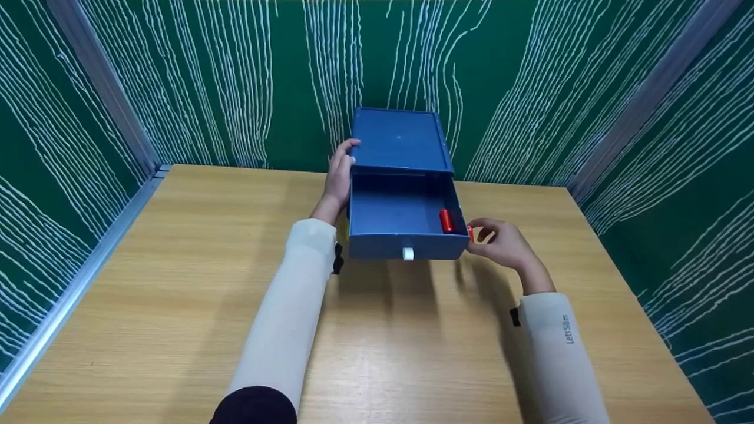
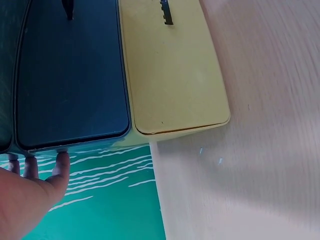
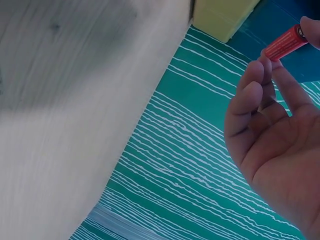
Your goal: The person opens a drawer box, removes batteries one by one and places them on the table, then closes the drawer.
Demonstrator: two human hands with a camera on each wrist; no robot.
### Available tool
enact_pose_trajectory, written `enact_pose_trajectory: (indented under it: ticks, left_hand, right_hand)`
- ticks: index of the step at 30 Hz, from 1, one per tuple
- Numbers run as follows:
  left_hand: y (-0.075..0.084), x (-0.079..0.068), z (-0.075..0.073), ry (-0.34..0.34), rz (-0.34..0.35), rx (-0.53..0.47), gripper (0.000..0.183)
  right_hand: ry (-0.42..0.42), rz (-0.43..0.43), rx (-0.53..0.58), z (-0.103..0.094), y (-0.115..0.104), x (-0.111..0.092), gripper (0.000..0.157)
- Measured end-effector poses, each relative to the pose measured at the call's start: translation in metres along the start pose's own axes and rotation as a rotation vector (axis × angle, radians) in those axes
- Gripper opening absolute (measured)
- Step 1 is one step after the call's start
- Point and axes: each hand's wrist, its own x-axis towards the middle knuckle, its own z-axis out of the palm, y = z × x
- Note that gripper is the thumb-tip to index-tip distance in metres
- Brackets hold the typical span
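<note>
A small blue drawer cabinet (image 1: 400, 138) stands near the back of the wooden table. Its top drawer (image 1: 394, 203) is pulled out, with a white knob (image 1: 407, 254) on the front. Inside, at the right side, lies a red battery (image 1: 446, 221). My left hand (image 1: 339, 176) rests on the cabinet's left side; in the left wrist view its extended fingers touch the cabinet's edge. Just outside the drawer's front right corner, my right hand (image 1: 503, 244) pinches another red battery (image 3: 286, 44) between thumb and fingertips, its metal end showing in the right wrist view.
Below the blue section is a yellow section (image 2: 175, 70) of the cabinet. The wooden table (image 1: 177, 265) extends around it. Green panels with wavy white lines (image 1: 288, 82) stand behind and on both sides, joined by metal posts (image 1: 642, 94).
</note>
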Motion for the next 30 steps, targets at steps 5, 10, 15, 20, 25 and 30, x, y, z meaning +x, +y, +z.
enact_pose_trajectory:
  ticks: [5, 10, 15, 20, 25, 30]
  left_hand:
    - [0.000, 0.000, 0.001, 0.005, 0.012, -0.005, 0.042]
    - [-0.001, 0.002, 0.003, -0.003, 0.047, -0.012, 0.041]
    - [-0.001, 0.002, 0.004, 0.012, 0.065, -0.003, 0.042]
    - [0.000, 0.002, 0.004, 0.032, 0.075, -0.005, 0.042]
    - [-0.002, 0.003, 0.003, 0.027, 0.052, -0.012, 0.042]
    - [-0.015, 0.010, 0.002, 0.024, 0.044, -0.015, 0.041]
  right_hand:
    - [-0.021, 0.025, -0.020, 0.001, 0.001, 0.002, 0.056]
    - [-0.038, 0.042, -0.026, 0.003, 0.003, 0.002, 0.059]
    - [-0.047, 0.050, -0.008, 0.004, 0.006, 0.003, 0.058]
    - [-0.062, 0.052, -0.007, 0.006, 0.009, 0.003, 0.058]
    - [-0.100, 0.092, -0.027, 0.008, 0.011, 0.005, 0.063]
    - [-0.136, 0.091, -0.049, 0.010, 0.011, 0.007, 0.064]
